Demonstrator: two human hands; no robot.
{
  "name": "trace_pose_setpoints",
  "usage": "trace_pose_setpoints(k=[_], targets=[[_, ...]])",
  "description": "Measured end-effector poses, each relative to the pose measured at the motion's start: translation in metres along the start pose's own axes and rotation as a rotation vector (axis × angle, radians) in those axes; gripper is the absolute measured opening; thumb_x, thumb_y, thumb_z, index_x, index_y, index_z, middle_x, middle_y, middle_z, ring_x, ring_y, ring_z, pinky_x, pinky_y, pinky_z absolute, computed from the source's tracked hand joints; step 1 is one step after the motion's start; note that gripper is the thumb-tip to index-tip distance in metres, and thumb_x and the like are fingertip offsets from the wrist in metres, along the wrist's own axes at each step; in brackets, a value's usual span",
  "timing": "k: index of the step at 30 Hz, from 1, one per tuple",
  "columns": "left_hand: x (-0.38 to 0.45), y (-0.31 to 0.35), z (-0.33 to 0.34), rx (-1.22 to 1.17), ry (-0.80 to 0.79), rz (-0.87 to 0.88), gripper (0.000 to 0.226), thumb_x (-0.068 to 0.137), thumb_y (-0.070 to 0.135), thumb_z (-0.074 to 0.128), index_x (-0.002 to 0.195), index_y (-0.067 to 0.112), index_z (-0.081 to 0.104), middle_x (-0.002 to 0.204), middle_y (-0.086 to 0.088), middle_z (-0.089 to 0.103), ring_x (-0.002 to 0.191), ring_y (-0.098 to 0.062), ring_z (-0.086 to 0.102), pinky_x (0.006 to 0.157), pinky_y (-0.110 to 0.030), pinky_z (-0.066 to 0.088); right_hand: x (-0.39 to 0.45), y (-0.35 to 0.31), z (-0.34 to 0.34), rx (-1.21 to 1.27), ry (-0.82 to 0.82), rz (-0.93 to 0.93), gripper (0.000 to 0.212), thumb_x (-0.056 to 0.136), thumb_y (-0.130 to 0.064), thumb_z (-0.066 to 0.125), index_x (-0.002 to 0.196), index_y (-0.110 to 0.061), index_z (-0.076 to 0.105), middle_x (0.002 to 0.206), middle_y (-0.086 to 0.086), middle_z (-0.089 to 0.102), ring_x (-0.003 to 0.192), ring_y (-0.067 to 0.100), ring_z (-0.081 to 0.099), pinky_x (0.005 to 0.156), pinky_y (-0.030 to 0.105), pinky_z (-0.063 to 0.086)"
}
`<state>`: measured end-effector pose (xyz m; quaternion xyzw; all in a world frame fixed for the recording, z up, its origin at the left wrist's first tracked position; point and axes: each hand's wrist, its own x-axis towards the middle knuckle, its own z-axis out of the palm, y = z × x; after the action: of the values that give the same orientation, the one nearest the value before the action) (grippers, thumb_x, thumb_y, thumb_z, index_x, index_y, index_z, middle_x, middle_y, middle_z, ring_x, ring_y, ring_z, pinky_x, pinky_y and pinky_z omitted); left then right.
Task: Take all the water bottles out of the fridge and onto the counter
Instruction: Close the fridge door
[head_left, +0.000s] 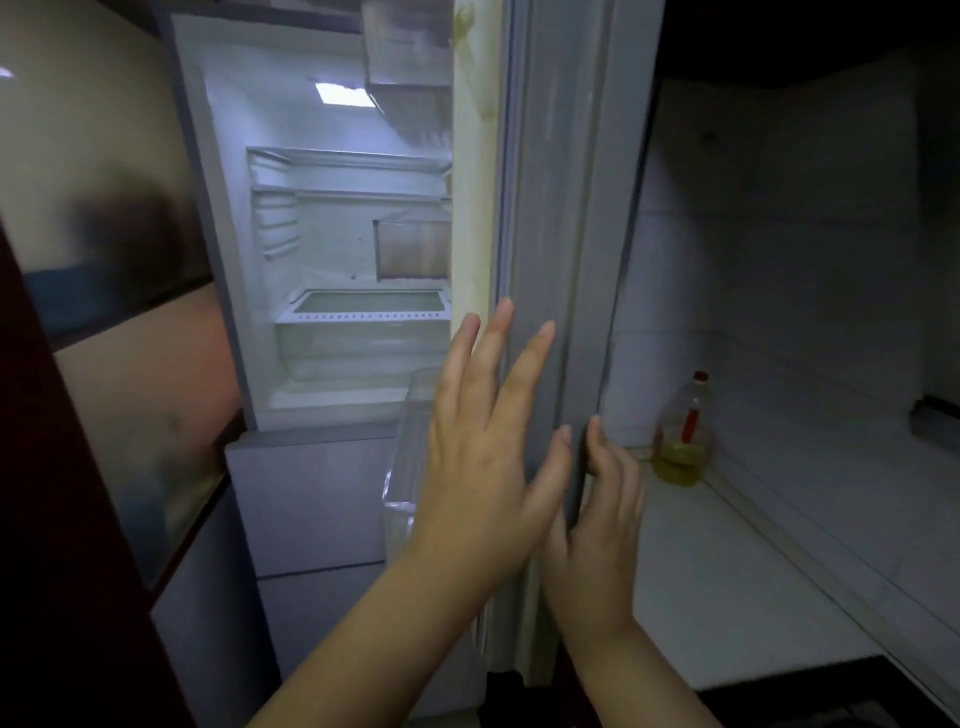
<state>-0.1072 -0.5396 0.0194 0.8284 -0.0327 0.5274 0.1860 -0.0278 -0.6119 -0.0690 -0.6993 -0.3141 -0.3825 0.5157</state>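
Note:
The fridge (332, 249) stands open and lit, with bare shelves and a drawer at the bottom; I see no water bottle inside. Its door (550, 208) is swung toward me, edge on. My left hand (488, 447) is flat with fingers spread against the door's inner side. Fingers of my right hand (597, 514) curl around the door's outer edge. The white counter (727, 571) lies to the right of the door.
A bottle of yellow oil with a red cap (683, 431) stands on the counter near the tiled wall. A clear door bin (410, 441) shows left of my left hand. A dark red panel (62, 519) fills the left edge.

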Motion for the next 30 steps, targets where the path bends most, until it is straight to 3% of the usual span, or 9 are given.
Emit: trace_pose_setpoints(k=[3,6,9,12,16,21,24,27,30], targets=[[0.005,-0.018,-0.024,0.051,0.036,0.009,0.064,0.092,0.025,0.05,0.149,0.016,0.025,0.159,-0.005,0.013,0.149,-0.024,0.005,0.119,-0.03,0.006,-0.007,-0.024,0.03,0.097,0.0,-0.056,0.058,0.094,-0.033,0.052,0.147,-0.023,0.03,0.129,0.002,0.046,0.117,0.018,0.047,0.101,0.035,0.041],[0.006,-0.037,-0.045,0.101,0.003,-0.02,0.066,0.094,0.024,0.05,0.151,0.019,0.017,0.161,-0.006,0.007,0.149,-0.022,0.005,0.12,-0.033,0.009,-0.014,-0.051,0.065,0.092,0.009,-0.098,0.054,0.099,-0.032,0.045,0.148,-0.017,0.029,0.127,-0.008,0.042,0.113,0.016,0.045,0.107,0.026,0.031],[0.005,-0.06,-0.063,0.138,-0.052,-0.083,0.071,0.095,0.022,0.053,0.153,0.024,0.011,0.163,-0.003,-0.005,0.148,-0.014,0.002,0.117,-0.027,0.01,-0.018,-0.08,0.097,-0.106,-0.086,-0.086,0.05,0.105,-0.033,0.027,0.143,-0.001,0.035,0.129,0.005,0.048,0.114,0.022,0.042,0.113,0.019,0.011],[0.004,-0.085,-0.08,0.196,-0.069,-0.115,0.071,0.096,0.02,0.052,0.154,0.025,0.011,0.162,-0.001,-0.011,0.146,-0.008,-0.002,0.111,-0.015,0.002,-0.019,-0.103,0.124,-0.1,-0.167,-0.047,0.05,0.1,-0.026,0.042,0.137,0.007,0.045,0.129,0.018,0.055,0.118,0.023,0.041,0.114,0.02,0.01],[0.007,-0.119,-0.099,0.274,-0.069,-0.148,0.073,0.098,0.018,0.051,0.154,0.026,0.006,0.16,0.004,-0.015,0.148,-0.017,0.005,0.109,-0.015,0.01,-0.022,-0.118,0.153,0.046,-0.226,-0.011,0.054,0.094,-0.029,0.041,0.146,-0.015,0.035,0.136,0.008,0.047,0.123,0.011,0.035,0.111,0.019,0.019],[0.01,-0.16,-0.109,0.291,-0.037,-0.185,0.079,0.094,0.007,0.058,0.154,0.019,0.008,0.161,-0.006,-0.014,0.149,-0.025,0.002,0.099,0.005,-0.006,-0.025,-0.117,0.186,0.216,-0.307,-0.013,0.083,0.086,-0.019,0.069,0.148,-0.034,0.017,0.147,-0.004,0.029,0.134,0.0,0.021,0.113,0.032,0.029],[0.013,-0.184,-0.113,0.293,-0.012,-0.196,0.082,0.094,0.008,0.059,0.15,0.023,0.0,0.157,-0.003,-0.019,0.149,-0.027,0.002,0.107,-0.005,0.0,-0.021,-0.106,0.198,0.209,-0.359,0.011,0.087,0.085,-0.035,0.07,0.151,-0.03,0.014,0.156,-0.007,0.018,0.143,0.003,0.015,0.116,0.035,0.025],[0.017,-0.205,-0.112,0.306,0.029,-0.22,0.082,0.092,0.001,0.058,0.151,0.017,0.003,0.153,-0.003,-0.022,0.149,-0.029,0.0,0.113,-0.021,0.01,-0.01,-0.094,0.208,0.13,-0.445,-0.052,0.084,0.09,-0.048,0.057,0.153,-0.032,0.004,0.163,-0.007,0.004,0.148,0.006,0.006,0.118,0.032,0.016],[0.022,-0.227,-0.11,0.309,0.083,-0.243,0.083,0.087,-0.011,0.055,0.152,0.011,0.008,0.154,-0.009,-0.02,0.149,-0.031,-0.003,0.111,-0.01,0.003,0.004,-0.081,0.223,0.079,-0.504,-0.093,0.085,0.092,-0.048,0.055,0.154,-0.032,-0.002,0.163,-0.009,-0.008,0.15,0.006,-0.005,0.119,0.032,0.009]])
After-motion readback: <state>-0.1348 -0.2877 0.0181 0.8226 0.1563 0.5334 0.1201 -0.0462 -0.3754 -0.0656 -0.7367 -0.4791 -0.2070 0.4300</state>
